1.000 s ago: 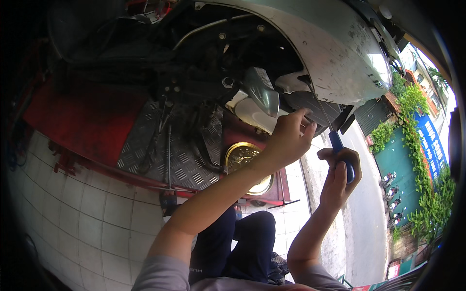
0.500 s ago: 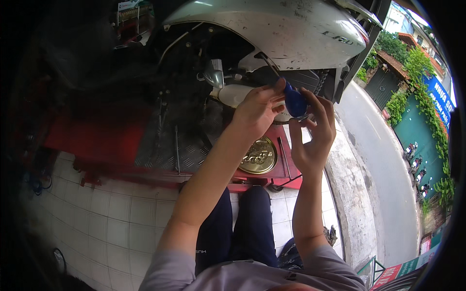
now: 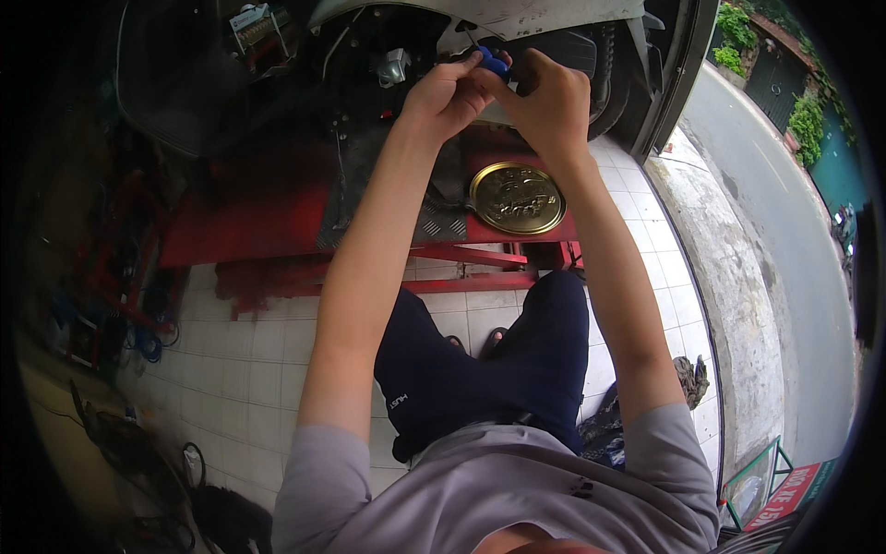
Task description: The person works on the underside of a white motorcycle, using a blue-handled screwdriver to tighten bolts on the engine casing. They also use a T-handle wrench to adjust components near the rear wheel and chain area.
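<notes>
A screwdriver with a blue handle [image 3: 495,63] is up against the underside of a motorbike's pale body panel [image 3: 544,11], its thin shaft slanting up and to the left. My left hand [image 3: 445,98] has its thumb and fingers closed at the shaft end of the handle. The back end of the handle is in my right hand [image 3: 556,103], whose fingers are curled and thumb reaches toward the left hand. Where the tip meets the bike is too small and dark to make out. A round gold-coloured lid or tray [image 3: 518,198] lies below my hands.
The motorbike stands over a red lift platform [image 3: 249,212] with a dark treadplate. A metal part [image 3: 394,67] juts out left of my hands. A boxed item [image 3: 256,26] sits at the back left. White floor tiles [image 3: 249,369] lie around my legs, with a road [image 3: 766,175] to the right.
The view has shifted, so the bike and hands sit higher in the picture. My right hand has turned from spread fingers at the handle's end to curled fingers around it.
</notes>
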### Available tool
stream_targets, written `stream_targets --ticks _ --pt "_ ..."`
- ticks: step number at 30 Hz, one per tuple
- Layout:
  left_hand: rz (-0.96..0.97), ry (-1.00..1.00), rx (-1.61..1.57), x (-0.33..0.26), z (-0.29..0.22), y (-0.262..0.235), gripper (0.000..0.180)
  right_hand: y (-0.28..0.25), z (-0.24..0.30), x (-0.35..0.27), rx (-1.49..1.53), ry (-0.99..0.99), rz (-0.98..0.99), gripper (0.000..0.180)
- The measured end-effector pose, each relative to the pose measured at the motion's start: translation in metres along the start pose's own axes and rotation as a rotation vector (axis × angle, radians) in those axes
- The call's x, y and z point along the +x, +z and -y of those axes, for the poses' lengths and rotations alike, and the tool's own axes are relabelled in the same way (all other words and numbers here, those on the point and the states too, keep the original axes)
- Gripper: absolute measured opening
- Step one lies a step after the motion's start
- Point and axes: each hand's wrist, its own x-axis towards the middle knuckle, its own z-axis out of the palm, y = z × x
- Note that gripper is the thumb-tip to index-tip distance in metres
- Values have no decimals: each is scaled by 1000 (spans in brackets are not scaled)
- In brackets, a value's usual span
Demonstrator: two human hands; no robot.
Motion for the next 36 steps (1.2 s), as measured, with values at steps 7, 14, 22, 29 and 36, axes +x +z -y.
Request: stream_targets --ticks 7,14,22,29,36 --pt "-404 58 441 -11 -12 -4 38 17 -19 -21 690 561 283 37" --pt "-469 209 1575 8 -40 21 57 68 -38 1 1318 970 361 26" --pt "-543 340 1757 -31 -24 56 34 93 -57 9 1804 955 552 24" --pt "-840 484 1607 -57 6 57 30 107 -49 0 1933 847 602 29" --pt "-576 957 2047 -49 11 63 27 77 -33 4 1901 895 558 25"
